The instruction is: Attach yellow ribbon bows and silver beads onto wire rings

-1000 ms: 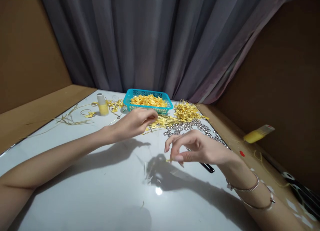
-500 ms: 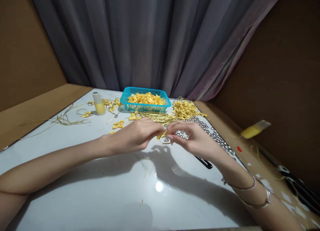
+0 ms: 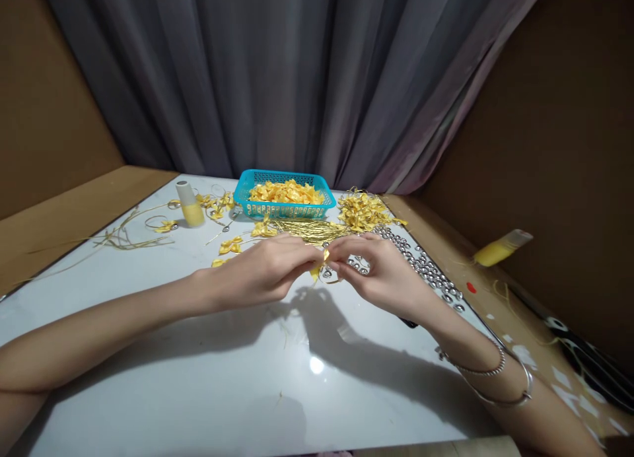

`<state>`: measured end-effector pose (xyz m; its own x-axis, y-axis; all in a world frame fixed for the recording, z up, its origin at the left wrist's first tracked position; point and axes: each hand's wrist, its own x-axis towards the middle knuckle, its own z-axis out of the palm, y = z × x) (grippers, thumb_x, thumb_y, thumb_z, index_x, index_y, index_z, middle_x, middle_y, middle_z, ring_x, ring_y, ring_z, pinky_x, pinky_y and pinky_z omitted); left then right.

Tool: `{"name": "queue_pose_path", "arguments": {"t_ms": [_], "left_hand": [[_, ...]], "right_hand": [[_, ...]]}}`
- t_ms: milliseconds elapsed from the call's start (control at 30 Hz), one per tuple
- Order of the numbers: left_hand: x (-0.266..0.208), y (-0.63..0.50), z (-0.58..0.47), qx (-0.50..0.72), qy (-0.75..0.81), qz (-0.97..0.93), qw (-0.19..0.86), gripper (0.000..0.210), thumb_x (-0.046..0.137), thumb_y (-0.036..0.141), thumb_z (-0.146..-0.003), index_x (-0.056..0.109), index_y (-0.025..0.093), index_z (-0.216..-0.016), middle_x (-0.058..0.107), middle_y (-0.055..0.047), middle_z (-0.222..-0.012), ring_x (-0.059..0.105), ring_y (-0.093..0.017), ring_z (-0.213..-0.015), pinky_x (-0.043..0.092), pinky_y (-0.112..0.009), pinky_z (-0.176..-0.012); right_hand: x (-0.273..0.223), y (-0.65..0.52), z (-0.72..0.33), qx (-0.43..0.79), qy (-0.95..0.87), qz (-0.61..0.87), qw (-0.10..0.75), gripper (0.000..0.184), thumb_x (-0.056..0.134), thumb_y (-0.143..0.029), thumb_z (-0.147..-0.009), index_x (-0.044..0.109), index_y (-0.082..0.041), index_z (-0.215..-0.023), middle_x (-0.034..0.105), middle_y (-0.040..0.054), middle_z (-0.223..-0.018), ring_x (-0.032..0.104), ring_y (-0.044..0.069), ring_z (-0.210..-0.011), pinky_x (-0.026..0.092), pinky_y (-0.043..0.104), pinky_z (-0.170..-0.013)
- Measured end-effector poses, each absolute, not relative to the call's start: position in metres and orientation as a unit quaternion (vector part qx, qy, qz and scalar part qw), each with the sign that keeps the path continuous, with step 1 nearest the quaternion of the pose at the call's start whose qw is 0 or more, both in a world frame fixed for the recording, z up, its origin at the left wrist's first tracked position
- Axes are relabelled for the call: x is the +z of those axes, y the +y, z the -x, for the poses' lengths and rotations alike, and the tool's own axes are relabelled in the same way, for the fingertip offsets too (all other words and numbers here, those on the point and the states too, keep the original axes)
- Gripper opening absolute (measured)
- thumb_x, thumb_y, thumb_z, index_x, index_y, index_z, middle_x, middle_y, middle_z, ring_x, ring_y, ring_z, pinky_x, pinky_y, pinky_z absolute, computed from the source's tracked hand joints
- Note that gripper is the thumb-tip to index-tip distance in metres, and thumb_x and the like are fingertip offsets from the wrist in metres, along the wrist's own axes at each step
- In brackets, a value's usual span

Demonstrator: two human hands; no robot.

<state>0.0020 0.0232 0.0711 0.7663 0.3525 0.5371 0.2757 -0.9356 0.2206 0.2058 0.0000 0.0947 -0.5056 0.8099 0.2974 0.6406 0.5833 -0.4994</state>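
Observation:
Between the fingertips of both hands is a small yellow ribbon bow [image 3: 316, 272], partly hidden by the fingers. My left hand [image 3: 277, 264] comes in from the left with its fingers closed in a pinch on the bow. From the right, my right hand [image 3: 379, 272] pinches the same bow between thumb and fingers. A thin gold cord curves just under the fingertips, beside a small silver bead [image 3: 327, 273]. Behind the hands lies a bundle of gold cords [image 3: 312, 230]. Several silver beads [image 3: 426, 269] are spread to the right of my right hand.
A blue basket [image 3: 284, 210] of yellow bows stands at the back, with a pile of yellow bows [image 3: 364, 210] on its right. A yellow bottle [image 3: 191, 206] stands left. Another yellow bottle [image 3: 500, 249] lies at the right, above a red spot [image 3: 471, 287].
Both hands stay together at the same place, still pinching. More of the yellow bow shows between the fingertips now. The whole view has shifted slightly.

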Motion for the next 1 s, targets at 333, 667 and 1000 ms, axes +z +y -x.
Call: {"name": "queue_pose_path", "arguments": {"t_ms": [333, 667, 1000], "left_hand": [[0.07, 0.017, -0.005, 0.31, 0.236, -0.911, 0.135, 0.013, 0.046, 0.018, -0.092, 0.049, 0.015, -0.105, 0.064, -0.005, -0.091, 0.062, -0.015, -0.082, 0.047, -0.025, -0.07], [0.069, 0.021, -0.011, 0.182, 0.366, -0.857, 0.314, 0.037, 0.033, 0.045, -0.097, 0.056, 0.019, -0.084, 0.062, 0.0, -0.08, 0.058, -0.015, -0.073, 0.043, -0.026, -0.065], [0.057, 0.021, -0.018, 0.184, 0.331, -0.875, 0.302, 0.038, 0.028, 0.033, -0.098, 0.055, 0.018, -0.077, 0.061, 0.0, -0.075, 0.058, -0.014, -0.073, 0.041, -0.028, -0.072]], "right_hand": [[0.094, -0.002, -0.205, 0.161, -0.846, 0.44, 0.254, 0.017, 0.052, -0.014, -0.08, 0.066, -0.017, -0.073, 0.069, 0.0029, -0.073, 0.059, 0.016, -0.069, 0.041, 0.033, -0.074], [0.092, -0.001, -0.206, 0.128, -0.849, 0.442, 0.259, 0.019, 0.051, -0.007, -0.077, 0.065, -0.017, -0.069, 0.068, 0.0018, -0.071, 0.057, 0.015, -0.068, 0.039, 0.032, -0.073], [0.09, -0.006, -0.205, 0.102, -0.86, 0.441, 0.234, 0.022, 0.05, 0.004, -0.067, 0.061, -0.015, -0.064, 0.067, 0.002, -0.07, 0.058, 0.014, -0.067, 0.035, 0.031, -0.071]]}}
